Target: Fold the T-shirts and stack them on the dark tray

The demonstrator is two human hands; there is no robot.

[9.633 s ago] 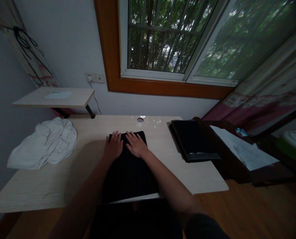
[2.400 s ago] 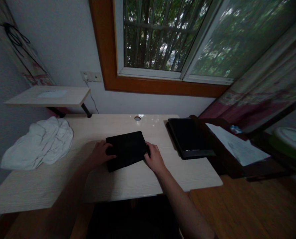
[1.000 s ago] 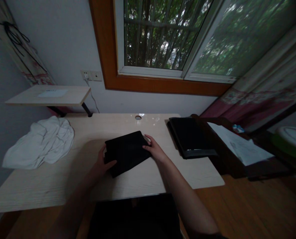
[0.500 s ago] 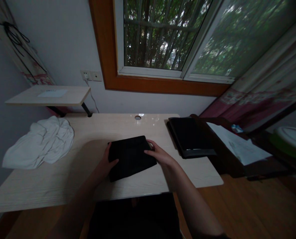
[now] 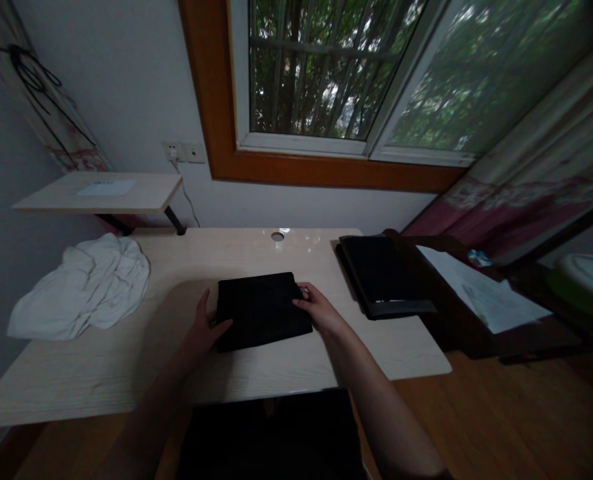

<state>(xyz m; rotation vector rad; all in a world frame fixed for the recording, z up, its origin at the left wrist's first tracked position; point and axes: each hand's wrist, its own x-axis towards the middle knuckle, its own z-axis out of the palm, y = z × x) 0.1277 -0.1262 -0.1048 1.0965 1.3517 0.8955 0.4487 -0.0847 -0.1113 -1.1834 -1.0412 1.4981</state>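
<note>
A flat black rectangular piece [image 5: 261,312], too dark to tell its exact kind, is held between my two hands low over the pale desk. My right hand [image 5: 321,312] grips its right edge, thumb on top and the other fingers at the side and partly hidden. At the left edge, my left hand [image 5: 204,333] has its thumb on top, the index finger sticking up off the piece, and some fingers hidden along the edge. Further right, a stack of similar flat black pieces [image 5: 376,273] lies on the desk.
The desk [image 5: 196,253] has a crumpled white cloth [image 5: 84,287] on its left and a small raised shelf [image 5: 141,187] behind that. Papers [image 5: 476,287] lie on dark furniture to the right. A window [image 5: 326,80] and a curtain [image 5: 516,180] stand beyond.
The black piece has levelled, its lower left corner rising slightly. My left index finger has come away from its edge, while my right hand keeps its hold.
</note>
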